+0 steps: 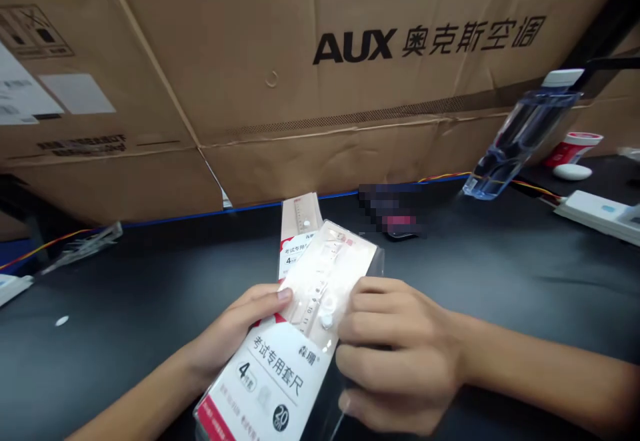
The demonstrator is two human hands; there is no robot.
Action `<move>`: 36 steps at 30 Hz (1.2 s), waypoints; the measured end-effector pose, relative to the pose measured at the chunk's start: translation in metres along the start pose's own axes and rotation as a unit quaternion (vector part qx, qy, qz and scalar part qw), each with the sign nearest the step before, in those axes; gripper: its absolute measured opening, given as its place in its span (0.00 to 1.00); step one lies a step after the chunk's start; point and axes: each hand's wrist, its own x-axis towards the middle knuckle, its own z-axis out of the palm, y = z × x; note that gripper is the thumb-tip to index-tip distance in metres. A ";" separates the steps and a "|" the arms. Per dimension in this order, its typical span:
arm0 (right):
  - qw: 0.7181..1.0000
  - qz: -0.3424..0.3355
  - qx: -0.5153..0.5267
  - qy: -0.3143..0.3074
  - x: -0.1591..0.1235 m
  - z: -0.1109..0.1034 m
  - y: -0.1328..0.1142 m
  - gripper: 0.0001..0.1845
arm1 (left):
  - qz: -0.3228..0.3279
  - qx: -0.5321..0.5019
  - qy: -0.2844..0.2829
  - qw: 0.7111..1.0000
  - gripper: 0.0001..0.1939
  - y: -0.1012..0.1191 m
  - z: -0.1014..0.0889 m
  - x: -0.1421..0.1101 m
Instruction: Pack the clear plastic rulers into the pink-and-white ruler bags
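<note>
A ruler set [287, 367] in a clear sleeve with a white and red printed card is held tilted in front of me. My left hand [235, 324] grips its left side, thumb on top. My right hand [405, 354] is closed in a pinch at the right edge, on the clear plastic sleeve [343, 394] that sticks out there. Numbers and a small white button show through the plastic. Behind it, a second ruler set [300, 217] of the same look lies on the dark table, partly covered by the held one.
A large AUX cardboard box [250, 94] closes off the back of the table [150, 281]. At the right stand a water bottle [520, 137], a red and white tub [575, 147] and a power strip [605, 214]. A blurred-out dark object [393, 207] lies near the box.
</note>
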 end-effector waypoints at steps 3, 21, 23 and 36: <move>1.000 0.022 0.003 -0.019 -0.002 -0.001 0.003 0.13 | 0.025 -0.005 0.033 0.999 0.18 0.001 -0.001 -0.002; 0.980 0.183 0.068 -0.039 -0.017 -0.005 0.022 0.30 | 0.105 -0.001 0.001 0.994 0.19 -0.016 0.028 0.001; 0.976 0.186 0.076 -0.085 -0.017 -0.004 0.024 0.32 | 0.107 0.016 -0.015 0.994 0.18 -0.017 0.024 0.001; 0.889 0.426 0.146 0.081 -0.019 0.009 0.031 0.07 | 0.105 0.144 -0.054 0.983 0.19 -0.005 0.006 0.002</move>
